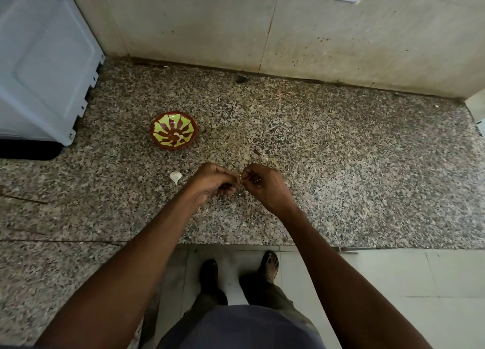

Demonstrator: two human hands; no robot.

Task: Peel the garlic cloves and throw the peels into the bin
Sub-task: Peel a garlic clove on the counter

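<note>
Both hands meet above the speckled granite surface [315,144], fingertips close together. The left hand [212,183] has its fingers curled inward and the right hand [265,188] likewise, and between them a small pale garlic clove [240,177] shows only as a sliver, pinched from both sides; how much skin remains on it cannot be told. A garlic piece [175,177], white and pointed, lies on the surface just to the left of the left hand, apart from it. Farther back and to the left sits a small round bowl [160,131] with a red and yellow-green pattern, holding a couple of pale cloves [178,136] at its centre. A white appliance [44,68] stands at the far left against the tiled wall [210,26]. Below the surface edge the person's feet stand on the pale floor [393,283].
</note>
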